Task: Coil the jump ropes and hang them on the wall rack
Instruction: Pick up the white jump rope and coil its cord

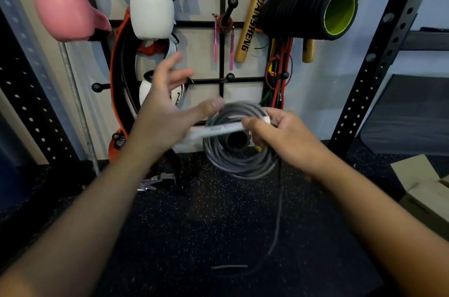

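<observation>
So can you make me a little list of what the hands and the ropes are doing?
left hand: fingers spread, thumb on the coil's top
right hand: grips the grey rope coil and white handle
loose end: one grey strand trails down to the floor
pink-handled rope: already coiled on a wall rack peg
free peg: just above the coil

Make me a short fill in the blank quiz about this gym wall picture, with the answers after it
1. The right hand holds a coiled ____ jump rope.
2. The inside of the black foam roller is ____.
3. The jump rope already hung on a wall rack peg has ____ handles.
4. The loose tail of the coiled rope trails down to the ____.

Answers: grey; green; pink; floor
</observation>
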